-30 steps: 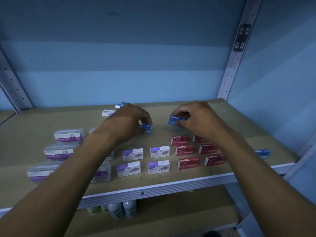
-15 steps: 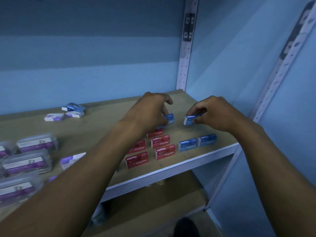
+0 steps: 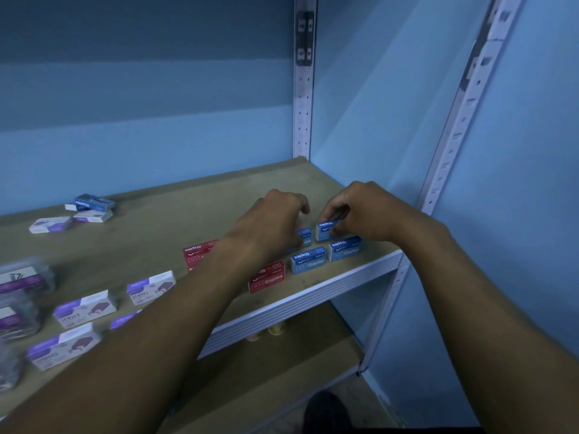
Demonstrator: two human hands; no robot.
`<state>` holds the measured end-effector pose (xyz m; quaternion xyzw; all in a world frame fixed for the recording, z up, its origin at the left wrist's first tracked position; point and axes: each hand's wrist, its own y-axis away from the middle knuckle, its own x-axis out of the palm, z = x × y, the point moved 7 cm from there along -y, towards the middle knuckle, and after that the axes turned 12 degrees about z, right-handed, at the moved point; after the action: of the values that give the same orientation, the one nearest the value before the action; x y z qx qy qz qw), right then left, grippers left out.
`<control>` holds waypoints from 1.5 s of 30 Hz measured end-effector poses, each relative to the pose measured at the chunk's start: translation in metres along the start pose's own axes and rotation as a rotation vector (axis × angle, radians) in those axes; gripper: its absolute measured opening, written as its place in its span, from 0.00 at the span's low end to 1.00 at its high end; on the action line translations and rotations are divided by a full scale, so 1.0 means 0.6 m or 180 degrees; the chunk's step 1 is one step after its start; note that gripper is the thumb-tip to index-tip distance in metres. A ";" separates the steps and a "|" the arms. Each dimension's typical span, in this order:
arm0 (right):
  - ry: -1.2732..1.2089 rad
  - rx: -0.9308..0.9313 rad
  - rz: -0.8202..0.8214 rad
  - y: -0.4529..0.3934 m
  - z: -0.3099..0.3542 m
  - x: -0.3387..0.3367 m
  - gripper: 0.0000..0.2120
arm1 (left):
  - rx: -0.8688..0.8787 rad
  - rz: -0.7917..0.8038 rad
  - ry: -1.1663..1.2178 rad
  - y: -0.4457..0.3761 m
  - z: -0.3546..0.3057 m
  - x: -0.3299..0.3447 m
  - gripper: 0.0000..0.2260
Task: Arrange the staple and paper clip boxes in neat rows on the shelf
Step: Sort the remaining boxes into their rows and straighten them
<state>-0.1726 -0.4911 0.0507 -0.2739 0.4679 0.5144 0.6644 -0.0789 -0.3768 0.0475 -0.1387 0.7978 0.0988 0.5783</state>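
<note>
Two blue staple boxes are being set down at the right end of the shelf (image 3: 156, 220), one in each hand. The right hand (image 3: 360, 214) pinches its blue box (image 3: 326, 230) between curled fingers and thumb, low over the board and just behind the front pair. The left hand (image 3: 275, 223) curls over the other blue box (image 3: 304, 235), which is mostly hidden beneath it; whether that box already rests on the shelf cannot be told. Just in front, two more blue boxes (image 3: 308, 260) sit side by side near the front edge, so a second blue row seems to be forming. Left of them, red staple boxes (image 3: 267, 278) stand in rows, partly covered by the left forearm. Further left, purple-and-white staple boxes (image 3: 84, 308) are lined up, then clear paper clip boxes (image 3: 25, 280) at the frame's edge, blurred. Most of the job looks done. Still loose at the back left is a small heap of boxes (image 3: 91, 208), one blue lying on white ones, awaiting placement.
</note>
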 end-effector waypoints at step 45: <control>-0.0283 -0.0397 -0.0512 -0.025 0.162 -0.005 0.29 | -0.0578 -0.0664 -0.0208 0.238 0.188 -0.168 0.08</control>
<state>-0.1257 -0.4150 0.0915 -0.3283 0.3816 0.4991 0.7053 0.0036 -0.1959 0.1078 -0.2693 0.7476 0.1144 0.5962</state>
